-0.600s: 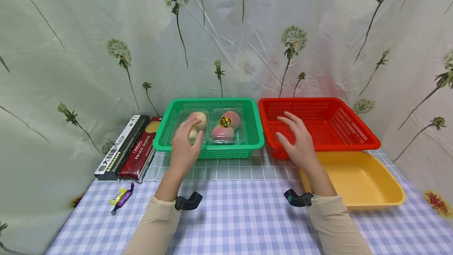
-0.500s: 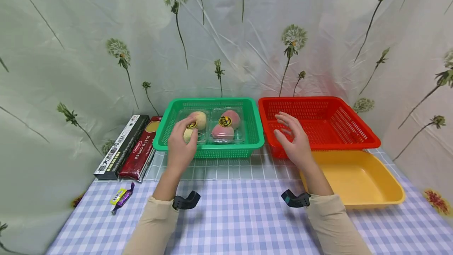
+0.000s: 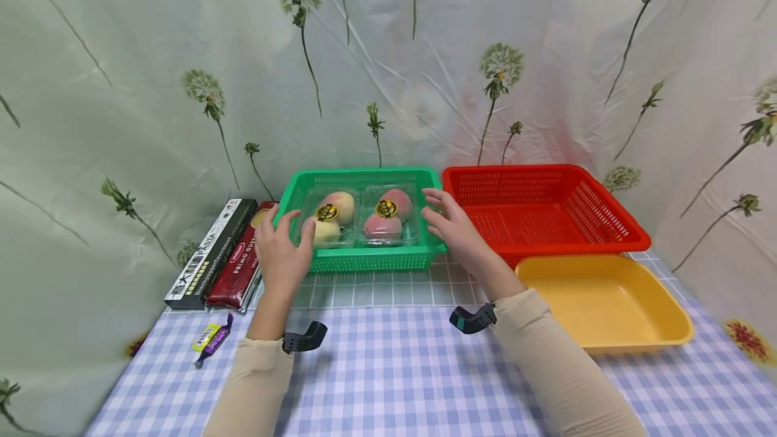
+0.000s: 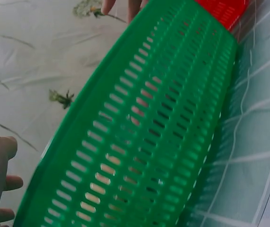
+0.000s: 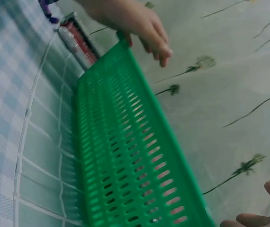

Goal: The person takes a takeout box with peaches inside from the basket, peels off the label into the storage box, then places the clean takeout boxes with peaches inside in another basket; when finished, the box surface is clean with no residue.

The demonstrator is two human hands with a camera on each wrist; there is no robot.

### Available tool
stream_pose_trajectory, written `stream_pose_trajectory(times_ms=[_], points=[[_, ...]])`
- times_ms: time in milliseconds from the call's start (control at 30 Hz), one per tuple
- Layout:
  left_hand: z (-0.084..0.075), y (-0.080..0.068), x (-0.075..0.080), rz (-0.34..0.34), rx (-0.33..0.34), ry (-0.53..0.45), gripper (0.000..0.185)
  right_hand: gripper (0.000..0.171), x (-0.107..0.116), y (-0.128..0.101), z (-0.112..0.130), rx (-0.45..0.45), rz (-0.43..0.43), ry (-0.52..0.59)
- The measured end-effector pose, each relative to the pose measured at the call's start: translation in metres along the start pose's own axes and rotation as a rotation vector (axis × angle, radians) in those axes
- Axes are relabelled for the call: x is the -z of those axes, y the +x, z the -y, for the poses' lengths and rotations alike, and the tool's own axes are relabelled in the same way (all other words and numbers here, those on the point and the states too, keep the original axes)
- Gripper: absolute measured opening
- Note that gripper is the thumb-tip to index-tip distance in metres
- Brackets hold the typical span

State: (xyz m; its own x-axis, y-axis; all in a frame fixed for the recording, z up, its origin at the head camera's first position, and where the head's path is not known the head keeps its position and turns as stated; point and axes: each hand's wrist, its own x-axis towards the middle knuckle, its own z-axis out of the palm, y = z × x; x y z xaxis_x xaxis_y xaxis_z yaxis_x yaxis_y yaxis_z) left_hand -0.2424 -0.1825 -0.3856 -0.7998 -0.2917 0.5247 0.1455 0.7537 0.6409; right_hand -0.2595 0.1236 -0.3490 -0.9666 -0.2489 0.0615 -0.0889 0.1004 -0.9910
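A green slotted basket (image 3: 364, 260) stands at the middle back of the table. It holds two clear packs of peaches, a pale pair (image 3: 330, 216) and a pink pair (image 3: 388, 216). My left hand (image 3: 288, 221) is at the basket's front left corner, fingers spread, thumb over the rim. At the front right corner my right hand (image 3: 438, 211) hovers with fingers spread. Neither hand holds anything. The left wrist view shows the basket wall (image 4: 149, 142) close up. In the right wrist view the left hand (image 5: 135, 23) sits at the far end of that wall (image 5: 125, 156).
A red basket (image 3: 607, 238) stands right of the green one, with a yellow tray (image 3: 662, 339) in front of it. A black box (image 3: 206, 255) and a red pasta pack (image 3: 237, 265) lie to the left, with a purple sweet (image 3: 209, 339) nearer me.
Both hands moved left. The left hand left the peach pack and went to the green basket's left corner. The right hand went from the red basket to the green basket's right corner.
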Motion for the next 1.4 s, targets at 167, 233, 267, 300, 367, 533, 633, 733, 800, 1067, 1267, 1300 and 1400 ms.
stream_pose_trajectory(times_ms=[167,233,267,300,367,533,633,733,800,1067,1267,1300,1400], points=[[0.01,0.001,0.001,0.037,0.073,0.008,0.05,0.049,-0.008,0.017,-0.002,-0.098,0.015,0.002],[0.013,0.003,0.001,0.045,0.098,-0.023,0.05,0.049,-0.009,0.023,-0.002,-0.124,0.007,0.006],[0.015,0.004,0.001,0.049,0.112,-0.044,0.049,0.049,-0.01,0.026,-0.002,-0.14,0.0,0.0],[0.017,0.005,0.002,0.047,0.127,-0.071,0.049,0.049,-0.012,0.029,-0.002,-0.156,-0.008,-0.007],[0.021,0.006,0.002,0.049,0.162,-0.127,0.048,0.051,-0.014,0.035,-0.002,-0.188,-0.024,-0.02],[0.033,0.009,0.004,0.096,0.268,-0.249,0.043,0.054,-0.021,0.048,-0.003,-0.231,-0.028,-0.051],[0.038,0.009,0.004,0.13,0.321,-0.359,0.041,0.055,-0.025,0.054,-0.006,-0.271,-0.01,-0.088],[0.04,0.009,0.003,0.135,0.355,-0.47,0.041,0.055,-0.028,0.058,-0.009,-0.304,0.011,-0.127],[0.042,0.008,0.002,0.131,0.368,-0.513,0.04,0.055,-0.03,0.061,-0.011,-0.317,0.018,-0.139],[0.047,0.006,0.001,0.102,0.368,-0.549,0.036,0.055,-0.035,0.062,-0.014,-0.329,-0.015,-0.114],[0.048,0.005,-0.001,0.091,0.364,-0.557,0.035,0.056,-0.036,0.062,-0.018,-0.344,-0.039,-0.105],[0.049,0.004,-0.001,0.088,0.367,-0.558,0.035,0.056,-0.036,0.062,-0.018,-0.345,-0.041,-0.107],[0.05,0.003,-0.002,0.076,0.377,-0.557,0.035,0.055,-0.036,0.062,-0.018,-0.341,-0.038,-0.107]])
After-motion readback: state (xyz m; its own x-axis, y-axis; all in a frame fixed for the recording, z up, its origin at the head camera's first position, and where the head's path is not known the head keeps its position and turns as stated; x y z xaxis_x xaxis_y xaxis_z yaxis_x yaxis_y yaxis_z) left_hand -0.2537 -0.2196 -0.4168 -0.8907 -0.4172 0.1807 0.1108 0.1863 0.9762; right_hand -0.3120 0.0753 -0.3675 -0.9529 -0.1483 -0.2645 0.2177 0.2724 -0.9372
